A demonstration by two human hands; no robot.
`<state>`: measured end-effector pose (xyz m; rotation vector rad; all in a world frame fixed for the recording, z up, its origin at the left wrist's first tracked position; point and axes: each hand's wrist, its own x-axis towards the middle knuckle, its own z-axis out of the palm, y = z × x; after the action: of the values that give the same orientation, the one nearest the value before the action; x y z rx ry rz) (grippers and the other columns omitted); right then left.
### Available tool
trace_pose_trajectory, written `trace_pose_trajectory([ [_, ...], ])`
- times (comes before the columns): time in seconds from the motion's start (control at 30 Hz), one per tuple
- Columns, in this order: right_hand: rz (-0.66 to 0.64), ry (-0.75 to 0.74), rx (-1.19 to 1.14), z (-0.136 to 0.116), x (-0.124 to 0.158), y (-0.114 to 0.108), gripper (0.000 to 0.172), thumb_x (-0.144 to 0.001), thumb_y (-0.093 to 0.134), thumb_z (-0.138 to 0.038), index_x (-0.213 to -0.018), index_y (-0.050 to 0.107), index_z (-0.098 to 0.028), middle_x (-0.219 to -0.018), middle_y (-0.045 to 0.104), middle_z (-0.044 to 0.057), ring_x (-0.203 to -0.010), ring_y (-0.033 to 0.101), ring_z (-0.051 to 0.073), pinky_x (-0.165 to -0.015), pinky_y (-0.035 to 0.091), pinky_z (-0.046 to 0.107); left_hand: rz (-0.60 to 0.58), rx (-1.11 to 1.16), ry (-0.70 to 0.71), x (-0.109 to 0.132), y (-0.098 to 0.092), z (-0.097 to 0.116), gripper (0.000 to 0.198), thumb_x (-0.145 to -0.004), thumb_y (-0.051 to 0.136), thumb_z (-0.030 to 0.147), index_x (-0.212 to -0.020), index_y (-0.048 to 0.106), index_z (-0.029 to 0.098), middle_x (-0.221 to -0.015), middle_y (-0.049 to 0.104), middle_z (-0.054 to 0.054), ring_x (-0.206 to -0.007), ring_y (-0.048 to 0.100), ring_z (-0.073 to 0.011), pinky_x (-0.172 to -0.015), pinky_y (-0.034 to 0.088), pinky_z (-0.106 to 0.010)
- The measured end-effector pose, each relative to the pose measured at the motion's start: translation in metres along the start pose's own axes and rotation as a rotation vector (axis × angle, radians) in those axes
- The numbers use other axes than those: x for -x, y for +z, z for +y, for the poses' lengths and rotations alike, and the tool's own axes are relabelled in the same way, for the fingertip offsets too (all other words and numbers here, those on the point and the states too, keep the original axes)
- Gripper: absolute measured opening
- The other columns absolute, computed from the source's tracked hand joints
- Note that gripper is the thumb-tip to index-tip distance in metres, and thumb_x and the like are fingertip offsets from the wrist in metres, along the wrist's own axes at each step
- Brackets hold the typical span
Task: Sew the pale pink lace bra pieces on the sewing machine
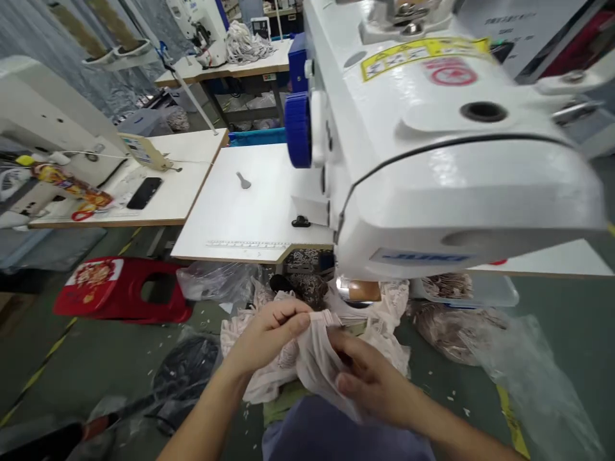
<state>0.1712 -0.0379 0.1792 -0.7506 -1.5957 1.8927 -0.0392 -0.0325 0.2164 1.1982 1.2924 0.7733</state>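
Note:
Both my hands work low in front of me, below the table edge, on a piece of thin pale pink fabric [314, 362]. My left hand [269, 333] pinches the fabric's gathered top edge between thumb and fingers. My right hand [372, 378] grips the same piece lower down, fingers curled into its folds. More pale pink fabric [384, 307] lies heaped behind the hands. A big white sewing machine [432, 160] with a blue handwheel [298, 128] fills the view above them.
The machine stands on a white table [240, 211]. Clear plastic bags [509, 358], a dark bundle [187, 368] and a red stool [120, 288] lie on the green floor. To the left, another table [182, 186] holds a black phone [144, 192] and red scissors [84, 211].

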Motion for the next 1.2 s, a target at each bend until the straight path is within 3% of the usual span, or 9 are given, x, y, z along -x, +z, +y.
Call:
trace_pose_trajectory([
  [0.07,0.033,0.089,-0.279,0.015,-0.025,0.012,0.059,-0.074,0.064,-0.074,-0.104,0.061,-0.024,-0.095,0.063,0.007,-0.088,0.061,0.022,-0.077,0.052,0.035,0.05,-0.046,-0.009,0.007,-0.015,0.0,0.041,-0.086,0.061,0.056,-0.08,0.072,0.018,-0.076,0.069,-0.005,-0.072,0.06,-0.019,-0.069,0.049,-0.03],
  [0.2,0.321,0.267,-0.674,0.038,-0.059,0.021,0.04,-0.068,0.078,-0.057,-0.084,0.062,-0.024,-0.075,0.06,0.001,-0.068,0.058,0.016,-0.067,0.053,0.03,0.031,-0.229,-0.016,0.004,-0.027,-0.011,0.032,-0.091,0.053,0.044,-0.083,0.07,0.018,-0.081,0.071,-0.006,-0.077,0.063,-0.02,-0.071,0.049,-0.032],
  [0.3,0.55,0.198,-0.605,0.053,-0.061,0.019,0.038,-0.063,0.084,-0.05,-0.079,0.065,-0.023,-0.074,0.063,0.0,-0.068,0.059,0.015,-0.07,0.055,0.029,0.407,-0.476,0.017,-0.004,-0.012,-0.03,0.025,-0.09,0.052,0.039,-0.086,0.068,0.019,-0.087,0.07,-0.007,-0.084,0.062,-0.0231,-0.076,0.049,-0.036],
  [0.37,0.622,0.113,-0.393,0.063,-0.056,0.018,0.033,-0.071,0.077,-0.052,-0.083,0.068,-0.022,-0.08,0.068,0.002,-0.075,0.064,0.017,-0.076,0.056,0.032,0.498,-0.387,-0.016,-0.009,0.005,-0.043,0.026,-0.087,0.057,0.042,-0.082,0.067,0.019,-0.082,0.068,-0.007,-0.081,0.061,-0.023,-0.074,0.048,-0.036],
  [0.5,0.583,-0.09,0.226,0.08,-0.044,0.011,0.018,-0.086,0.062,-0.039,-0.089,0.071,-0.024,-0.092,0.072,0.007,-0.089,0.067,0.025,-0.08,0.056,0.04,0.269,0.035,-0.094,-0.019,0.039,-0.06,0.037,-0.085,0.059,0.052,-0.086,0.068,0.016,-0.083,0.07,-0.006,-0.078,0.064,-0.0208,-0.071,0.051,-0.032],
  [0.63,0.536,-0.226,0.584,0.081,-0.03,-0.007,0.013,-0.083,0.065,-0.035,-0.087,0.072,-0.025,-0.091,0.071,0.008,-0.087,0.067,0.026,-0.075,0.056,0.04,0.341,0.095,-0.074,-0.021,0.051,-0.061,0.036,-0.089,0.052,0.05,-0.09,0.064,0.016,-0.084,0.07,-0.006,-0.077,0.064,-0.0189,-0.071,0.051,-0.031],
  [0.9,0.45,-0.161,0.702,0.05,-0.028,-0.021,0.033,-0.092,0.057,-0.039,-0.114,0.074,-0.023,-0.079,0.07,0.006,-0.061,0.062,0.018,-0.06,0.053,0.03,0.214,-0.043,-0.017,-0.003,0.047,-0.035,0.035,-0.092,0.047,0.047,-0.091,0.066,0.018,-0.074,0.064,-0.002,-0.068,0.057,-0.0161,-0.061,0.044,-0.026],
  [1.07,0.549,-0.155,0.638,0.049,-0.03,-0.018,0.027,-0.088,0.063,-0.041,-0.099,0.077,-0.02,-0.077,0.068,0.006,-0.054,0.06,0.015,-0.051,0.051,0.027,0.2,0.011,-0.102,-0.004,0.051,-0.036,0.035,-0.09,0.049,0.047,-0.088,0.066,0.017,-0.079,0.066,-0.004,-0.075,0.06,-0.018,-0.068,0.046,-0.027],
  [1.2,0.563,-0.33,0.738,0.052,-0.025,-0.014,0.02,-0.093,0.059,-0.03,-0.09,0.076,-0.021,-0.082,0.072,0.007,-0.061,0.066,0.016,-0.057,0.054,0.027,0.214,-0.015,-0.071,-0.013,0.057,-0.039,0.033,-0.089,0.048,0.046,-0.081,0.063,0.018,-0.077,0.066,-0.004,-0.076,0.061,-0.0188,-0.069,0.047,-0.028],
])
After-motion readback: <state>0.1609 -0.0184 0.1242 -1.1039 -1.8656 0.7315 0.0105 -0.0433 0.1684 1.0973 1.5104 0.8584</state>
